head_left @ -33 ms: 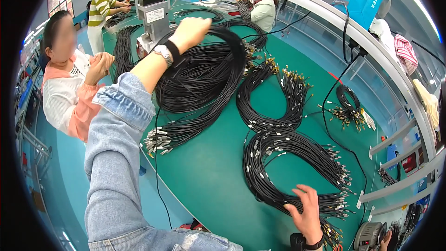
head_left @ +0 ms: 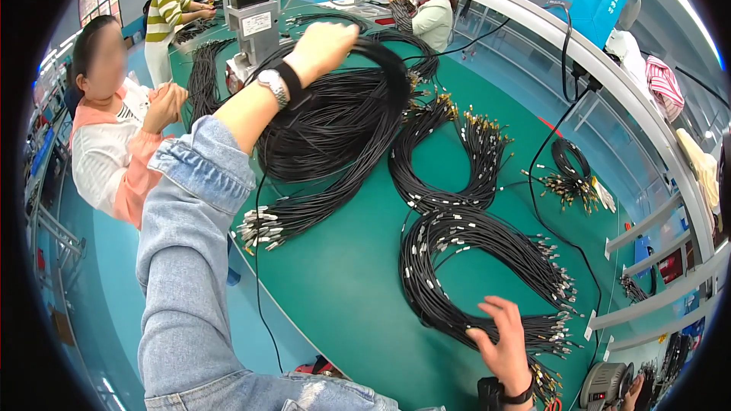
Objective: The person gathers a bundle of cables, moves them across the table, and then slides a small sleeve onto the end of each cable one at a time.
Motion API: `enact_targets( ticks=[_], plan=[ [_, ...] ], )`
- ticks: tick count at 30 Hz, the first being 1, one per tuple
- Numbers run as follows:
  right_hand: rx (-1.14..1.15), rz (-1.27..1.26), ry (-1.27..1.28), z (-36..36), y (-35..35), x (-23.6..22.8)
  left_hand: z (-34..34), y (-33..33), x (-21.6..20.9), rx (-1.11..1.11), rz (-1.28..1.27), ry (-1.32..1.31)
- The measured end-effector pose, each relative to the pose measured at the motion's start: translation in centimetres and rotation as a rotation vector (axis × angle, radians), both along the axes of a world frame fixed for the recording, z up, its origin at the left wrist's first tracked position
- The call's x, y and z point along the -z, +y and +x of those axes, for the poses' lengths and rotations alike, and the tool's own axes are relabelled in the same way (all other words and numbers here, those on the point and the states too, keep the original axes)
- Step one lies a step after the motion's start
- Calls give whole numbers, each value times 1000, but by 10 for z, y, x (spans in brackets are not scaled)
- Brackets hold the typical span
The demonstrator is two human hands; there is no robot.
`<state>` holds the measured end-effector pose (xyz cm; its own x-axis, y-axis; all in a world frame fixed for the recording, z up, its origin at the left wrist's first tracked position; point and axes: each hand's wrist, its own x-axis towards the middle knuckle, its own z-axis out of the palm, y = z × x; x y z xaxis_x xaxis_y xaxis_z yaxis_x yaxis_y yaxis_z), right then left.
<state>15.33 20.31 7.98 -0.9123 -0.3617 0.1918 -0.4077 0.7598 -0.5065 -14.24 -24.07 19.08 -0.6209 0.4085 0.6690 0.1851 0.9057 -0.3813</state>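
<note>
My left hand [head_left: 326, 52] is raised over the far side of the table, its fingers closed around a thick bundle of black cables [head_left: 394, 80]. The bundle arches up from my fist and curves down to pale connector ends at the table's left edge. A large heap of black cables [head_left: 308, 148] lies beneath my left forearm, partly hidden by it. My right hand [head_left: 504, 344], thumb and fingers spread, is at the lower edge of a coiled cable bundle [head_left: 426, 270] with white tags and metal ends. I cannot tell whether its thumb touches the cables.
Another coiled bundle [head_left: 403, 160] with brass-coloured ends and a small coil [head_left: 571, 158] lie on the green table [head_left: 343, 281]. A metal column [head_left: 255, 23] stands at the back. A thin black cord [head_left: 560, 240] crosses the right side. Co-workers stand left and sit behind.
My left hand has moved slightly to the right with the cable bundle, and the bundle's arch has shifted with it. My right hand stays almost in place, fingers still spread.
</note>
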Motion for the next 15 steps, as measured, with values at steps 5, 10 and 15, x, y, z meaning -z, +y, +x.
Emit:
enact_targets(
  ticks=[5,10,15],
  plan=[
    [-343,-718,-341,-39,-59,-44,74,87,-34,155,-50,89],
    [-339,-1482,-788,-123,-104,-63,128,194,-10,169,30,-52],
    [-366,-1769,-733,-124,-98,-68,170,240,26,337,253,-170]
  ],
)
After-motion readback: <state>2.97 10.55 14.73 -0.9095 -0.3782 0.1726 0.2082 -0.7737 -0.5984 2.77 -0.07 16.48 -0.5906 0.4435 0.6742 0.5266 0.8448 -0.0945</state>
